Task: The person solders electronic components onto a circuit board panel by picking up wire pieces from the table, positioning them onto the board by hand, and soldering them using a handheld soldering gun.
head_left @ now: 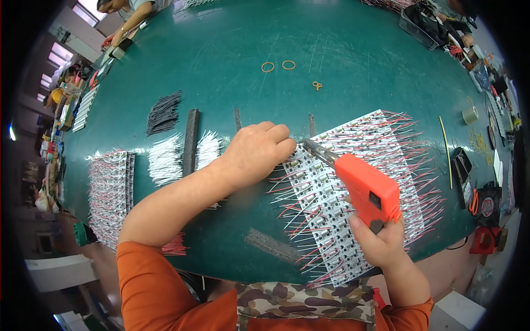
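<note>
My right hand (381,240) is wrapped round the grip of an orange-red pistol-shaped tool (367,179). It has a small dark window on its side and a narrow metal nozzle pointing up and left. The nozzle's tip is over the upper left corner of a white circuit board panel (337,220), close to my left fingertips. Rows of small parts and red, white and black wires cover the panel. My left hand (256,149) is closed in a pinch at that corner, among the wire ends. What lies between its fingers is hidden.
Black tubing pieces (164,113), white tubing pieces (165,160) and a dark bar (190,142) lie left of my left hand. A wired board stack (110,193) is further left. Rubber bands (268,67) lie ahead. Another person (132,16) works at the far left.
</note>
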Available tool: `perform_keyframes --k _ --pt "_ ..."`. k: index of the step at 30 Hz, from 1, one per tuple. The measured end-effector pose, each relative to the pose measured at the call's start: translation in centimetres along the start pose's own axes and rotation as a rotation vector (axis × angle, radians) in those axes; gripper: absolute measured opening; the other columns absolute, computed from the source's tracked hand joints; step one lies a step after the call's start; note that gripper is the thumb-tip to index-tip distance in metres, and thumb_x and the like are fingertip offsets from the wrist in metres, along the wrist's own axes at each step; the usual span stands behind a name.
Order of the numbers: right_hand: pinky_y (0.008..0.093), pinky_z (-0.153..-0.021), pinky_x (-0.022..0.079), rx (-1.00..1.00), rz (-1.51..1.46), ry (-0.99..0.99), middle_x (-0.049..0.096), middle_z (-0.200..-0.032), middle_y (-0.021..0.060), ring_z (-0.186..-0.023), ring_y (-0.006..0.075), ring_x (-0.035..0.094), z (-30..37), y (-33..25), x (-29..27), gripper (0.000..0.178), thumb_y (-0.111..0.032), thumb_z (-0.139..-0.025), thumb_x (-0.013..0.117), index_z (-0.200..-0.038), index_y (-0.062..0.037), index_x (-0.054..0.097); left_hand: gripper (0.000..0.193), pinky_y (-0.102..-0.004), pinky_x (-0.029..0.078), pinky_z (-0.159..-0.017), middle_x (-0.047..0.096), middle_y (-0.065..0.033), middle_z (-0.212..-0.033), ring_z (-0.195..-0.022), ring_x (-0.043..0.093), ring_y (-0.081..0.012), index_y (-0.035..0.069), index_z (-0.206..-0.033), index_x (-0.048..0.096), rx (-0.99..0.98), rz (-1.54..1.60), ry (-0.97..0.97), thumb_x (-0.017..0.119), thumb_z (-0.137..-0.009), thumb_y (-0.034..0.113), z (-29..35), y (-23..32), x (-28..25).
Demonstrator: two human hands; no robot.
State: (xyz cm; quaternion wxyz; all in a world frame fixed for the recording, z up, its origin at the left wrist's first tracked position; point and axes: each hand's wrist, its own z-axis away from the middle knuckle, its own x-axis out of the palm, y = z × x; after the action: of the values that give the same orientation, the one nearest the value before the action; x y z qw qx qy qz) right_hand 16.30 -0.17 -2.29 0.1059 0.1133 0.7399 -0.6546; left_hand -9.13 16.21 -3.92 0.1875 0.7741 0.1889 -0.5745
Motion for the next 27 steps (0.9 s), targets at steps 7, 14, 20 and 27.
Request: perform_keyframes --k 7,14,20,27 --pt "0.0321 -0.064 0.049 0.055 0.072 -0.092 0.062 -0.088 0.0109 -0.071 0.0219 0.062 -0.5 -1.5 -0.3 0.04 -0.004 -0.078 0.07 -0.116 0.0015 0.059 0.019 -0.039 0.053 -0.068 0.061 -0.0062 -0.093 -0.084 0.062 -0.0266 0.009 -0.096 0.063 -0.012 0.002 -0.015 0.058 -0.079 0.011 0.1 0.0 -0.1" --pt "0.0331 -0.066 0.05 -0.039 0.101 -0.089 0.062 -0.09 0.0127 -0.072 0.0245 0.063 -0.7 -1.4 -0.2 0.044 -0.003 -0.078 0.068 -0.12 0.0029 0.057 0.019 -0.0391 0.053 -0.067 0.061 -0.0063 -0.092 -0.083 0.061 -0.0266 0.008 -0.096 0.063 -0.011 0.0 -0.04 0.058 -0.078 0.011 -0.2 0.0 -0.2" --pt "0.0367 -0.073 0.052 -0.06 0.116 -0.097 0.065 -0.1 0.0183 -0.082 0.0312 0.066 -0.4 -0.8 -0.3 0.05 -0.005 -0.078 0.069 -0.124 0.0048 0.054 0.019 -0.0394 0.053 -0.068 0.061 -0.0067 -0.092 -0.083 0.061 -0.0267 0.008 -0.096 0.063 -0.016 0.004 -0.044 0.058 -0.078 0.01 -0.2 0.1 -0.3" --pt "0.0375 -0.076 0.052 -0.059 0.156 -0.117 0.065 -0.104 0.0199 -0.085 0.0328 0.067 -0.4 -1.3 -0.5 0.049 -0.006 -0.077 0.07 -0.122 0.0046 0.055 0.018 -0.0396 0.053 -0.068 0.061 -0.0068 -0.092 -0.084 0.062 -0.0272 0.008 -0.096 0.063 -0.022 0.005 -0.046 0.058 -0.078 0.01 -0.4 0.3 -0.6"
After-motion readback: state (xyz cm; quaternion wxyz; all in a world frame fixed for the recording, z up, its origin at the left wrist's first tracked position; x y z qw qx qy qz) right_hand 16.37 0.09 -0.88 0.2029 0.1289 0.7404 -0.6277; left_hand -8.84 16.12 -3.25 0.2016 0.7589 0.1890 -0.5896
